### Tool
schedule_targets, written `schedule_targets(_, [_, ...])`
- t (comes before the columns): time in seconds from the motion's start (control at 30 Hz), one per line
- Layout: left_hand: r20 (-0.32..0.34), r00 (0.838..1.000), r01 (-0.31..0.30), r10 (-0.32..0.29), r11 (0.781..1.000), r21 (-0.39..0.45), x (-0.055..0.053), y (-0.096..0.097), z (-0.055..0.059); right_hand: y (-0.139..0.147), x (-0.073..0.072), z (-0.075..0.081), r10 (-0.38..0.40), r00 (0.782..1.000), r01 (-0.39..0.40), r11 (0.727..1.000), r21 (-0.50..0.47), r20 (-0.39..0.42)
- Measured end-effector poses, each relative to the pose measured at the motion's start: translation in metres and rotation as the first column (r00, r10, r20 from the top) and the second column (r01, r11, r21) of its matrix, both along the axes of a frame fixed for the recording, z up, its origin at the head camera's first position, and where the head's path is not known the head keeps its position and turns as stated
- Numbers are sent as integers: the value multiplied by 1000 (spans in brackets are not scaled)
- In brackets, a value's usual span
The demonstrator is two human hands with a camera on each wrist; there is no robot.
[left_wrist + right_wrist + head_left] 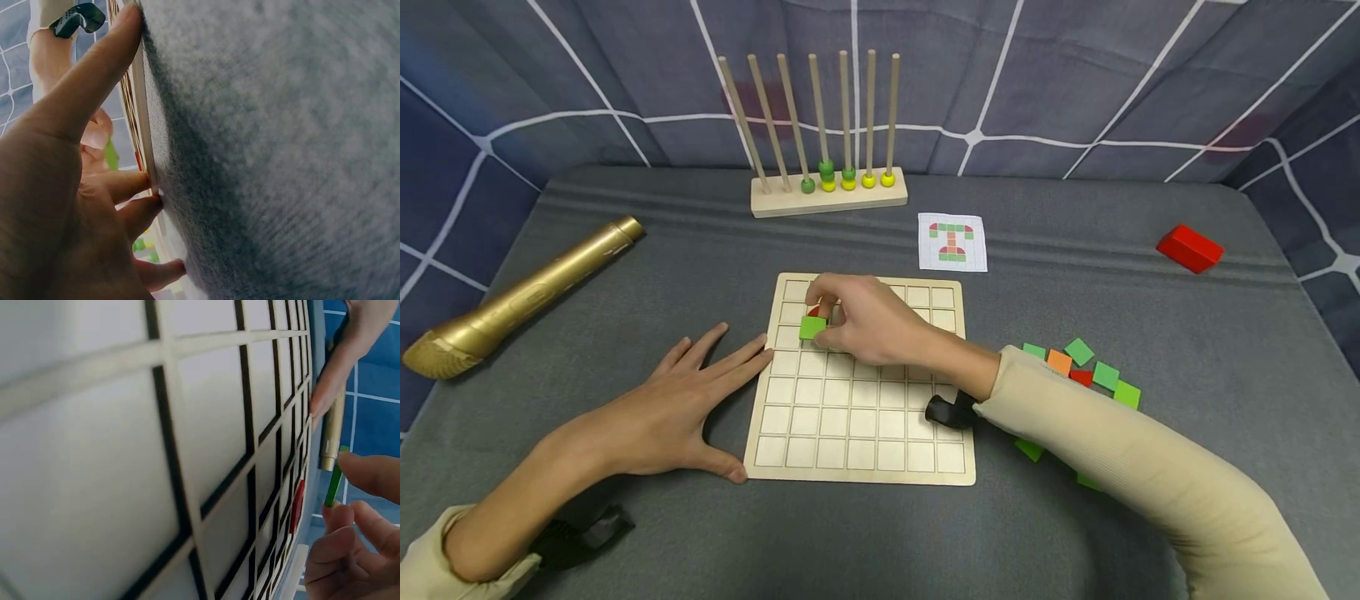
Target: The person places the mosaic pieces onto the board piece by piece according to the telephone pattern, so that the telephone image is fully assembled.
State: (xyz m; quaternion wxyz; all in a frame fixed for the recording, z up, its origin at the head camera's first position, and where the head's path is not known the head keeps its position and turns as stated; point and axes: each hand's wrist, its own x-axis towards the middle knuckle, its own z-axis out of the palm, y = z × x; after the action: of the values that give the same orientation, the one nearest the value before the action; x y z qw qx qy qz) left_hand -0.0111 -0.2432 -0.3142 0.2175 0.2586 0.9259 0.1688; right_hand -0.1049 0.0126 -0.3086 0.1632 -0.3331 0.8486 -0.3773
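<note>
My right hand (876,321) pinches a light green square tile (812,327) between thumb and fingers, over the upper left of a wooden grid board (861,477). The right wrist view shows this green tile (335,484) edge-on, tilted and raised off the grid. A small red piece (814,312) lies on the board just behind the tile, partly hidden by fingers. My left hand (688,408) rests with spread fingers at the board's left edge, thumb at the near corner. In the left wrist view its fingertips (140,181) touch the board's side.
Loose green, orange (1059,362) and red tiles lie right of the board, partly under my right sleeve. Behind the board are a printed pattern card (952,265) and a bead-and-peg stand (827,204). A gold tube-like object (527,296) lies left, a red block (1191,248) far right.
</note>
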Motion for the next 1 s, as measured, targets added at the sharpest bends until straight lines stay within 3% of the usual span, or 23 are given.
schedule_targets(0.23, [-5,1000,-1,1,1000,7,0,-1,0,-8,-4,-2,48,998,-42,987,158,-40])
schedule_targets(0.33, [-2,1000,-3,3,1000,11,0,0,0,-8,-4,-3,52,998,-44,982,183,-39])
schedule_targets(0.67, [0,1000,-3,3,1000,11,0,-1,-1,1,-2,-6,44,998,-38,989,144,-38])
schedule_targets(1.0, [-2,1000,-3,3,1000,10,0,0,-1,6,0,-7,85,996,-84,994,72,-5])
